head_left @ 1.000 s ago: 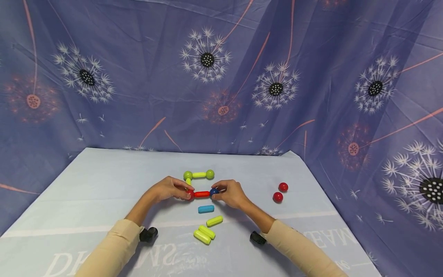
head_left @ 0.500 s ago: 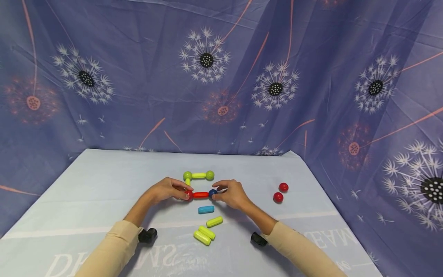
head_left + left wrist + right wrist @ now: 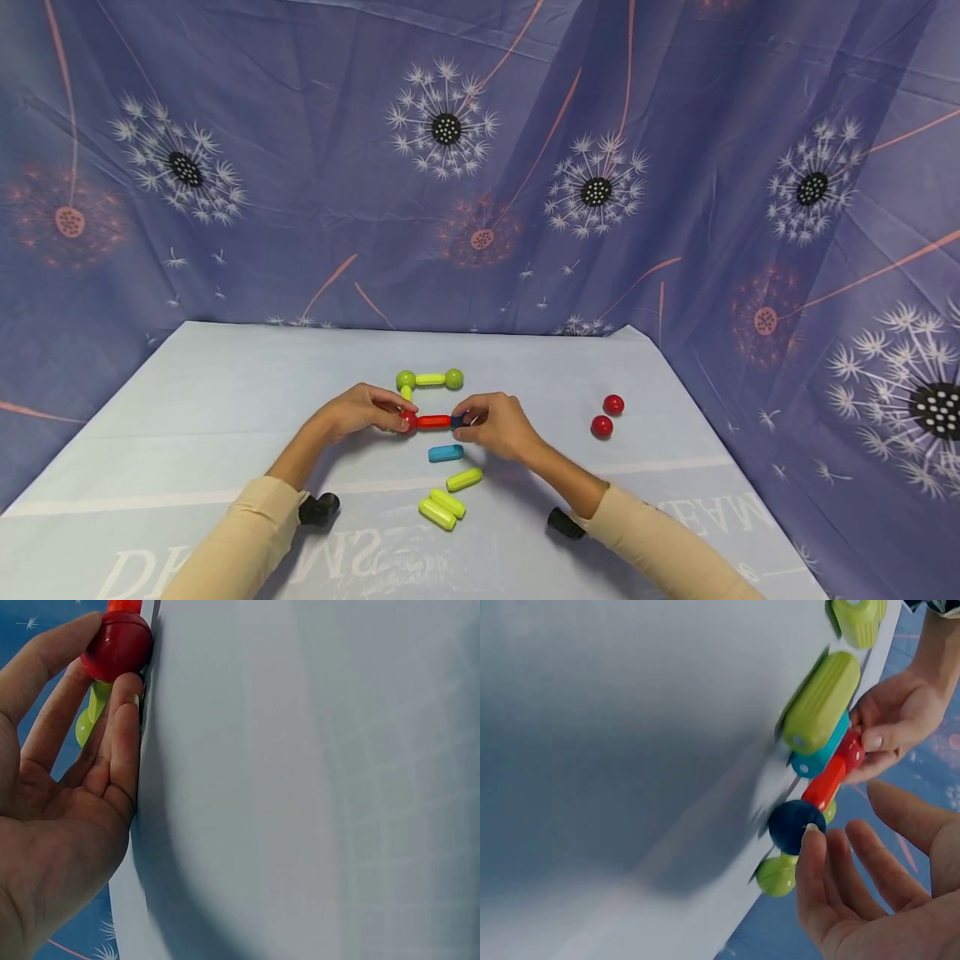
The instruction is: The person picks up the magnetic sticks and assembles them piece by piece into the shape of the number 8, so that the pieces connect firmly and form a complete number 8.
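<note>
In the head view, the left hand (image 3: 366,408) pinches a red ball (image 3: 408,423), the right hand (image 3: 497,425) a blue ball (image 3: 458,422), a red bar (image 3: 433,422) between. Left wrist: fingertips (image 3: 129,684) on the red ball; right wrist: one touches the blue ball, another stands off.

R hand (image 3: 896,919) touches blue ball (image 3: 790,826) @ end of red rod (image 3: 826,784).

The blue ball (image 3: 790,825) is partly hidden, and the left wrist view crops the red rod (image 3: 124,604).
</note>
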Motion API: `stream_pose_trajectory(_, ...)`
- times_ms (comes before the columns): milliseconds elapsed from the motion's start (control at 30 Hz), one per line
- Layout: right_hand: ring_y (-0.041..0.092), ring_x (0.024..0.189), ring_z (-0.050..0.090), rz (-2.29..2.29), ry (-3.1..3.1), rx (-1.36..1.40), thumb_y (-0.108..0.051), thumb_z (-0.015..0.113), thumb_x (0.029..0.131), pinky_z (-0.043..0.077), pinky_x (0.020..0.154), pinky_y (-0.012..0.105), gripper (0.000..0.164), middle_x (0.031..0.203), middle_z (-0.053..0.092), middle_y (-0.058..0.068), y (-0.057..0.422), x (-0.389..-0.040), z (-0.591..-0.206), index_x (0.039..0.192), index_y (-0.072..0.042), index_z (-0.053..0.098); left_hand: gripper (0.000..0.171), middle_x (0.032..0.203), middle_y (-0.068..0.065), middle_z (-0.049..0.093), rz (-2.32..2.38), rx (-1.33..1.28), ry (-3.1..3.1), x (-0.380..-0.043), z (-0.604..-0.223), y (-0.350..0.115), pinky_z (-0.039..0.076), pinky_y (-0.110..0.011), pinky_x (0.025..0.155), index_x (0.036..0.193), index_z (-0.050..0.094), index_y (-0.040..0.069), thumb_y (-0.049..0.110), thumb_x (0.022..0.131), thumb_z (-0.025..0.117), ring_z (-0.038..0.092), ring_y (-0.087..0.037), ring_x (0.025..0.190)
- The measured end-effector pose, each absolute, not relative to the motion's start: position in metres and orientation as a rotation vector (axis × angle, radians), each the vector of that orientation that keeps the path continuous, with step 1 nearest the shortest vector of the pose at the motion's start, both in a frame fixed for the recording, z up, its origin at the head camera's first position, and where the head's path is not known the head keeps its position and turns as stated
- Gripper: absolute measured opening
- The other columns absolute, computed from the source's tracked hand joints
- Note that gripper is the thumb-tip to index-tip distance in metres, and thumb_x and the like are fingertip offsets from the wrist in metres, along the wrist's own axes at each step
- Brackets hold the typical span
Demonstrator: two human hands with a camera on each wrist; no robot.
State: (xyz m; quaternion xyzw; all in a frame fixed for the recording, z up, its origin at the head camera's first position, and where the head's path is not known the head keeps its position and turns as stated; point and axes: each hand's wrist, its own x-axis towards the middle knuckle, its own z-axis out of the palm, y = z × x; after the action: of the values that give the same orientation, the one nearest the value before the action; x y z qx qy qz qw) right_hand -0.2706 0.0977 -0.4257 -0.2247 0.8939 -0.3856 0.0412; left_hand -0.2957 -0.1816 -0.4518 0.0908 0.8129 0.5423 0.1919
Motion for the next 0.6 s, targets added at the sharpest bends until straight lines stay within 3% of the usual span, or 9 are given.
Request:
stream_pose_trajectory(300,0.012,0.084,0.066,-1.118,2.668,-0.724,-0.017,0.085,0.081,0.053,0.077,0.028,0.027,0.094,0.076,0.005,0.091,-0.264,-0.431,0.106,-0.011,0.079,0.040,0.119,-0.009,0.070,1.527,0.261,2.281,-0.295,-0.451,-0.182,0.048,-0.033,0.085,0.118,0.077,0.009,0.021,0.080,0.086,0.058,-0.024,0.108)
stream_pose_trajectory(600,0.012,0.086,0.067,-1.050,2.664,-0.763,-0.017,0.086,0.080,0.053,0.075,0.025,0.026,0.096,0.077,0.002,0.088,-0.260,-0.440,0.104,-0.012,0.079,0.040,0.120,-0.009,0.070,1.539,0.263,2.270,-0.295,-0.452,-0.182,0.048,-0.033,0.086,0.118,0.077,0.008,0.020,0.081,0.085,0.057,-0.024,0.110)
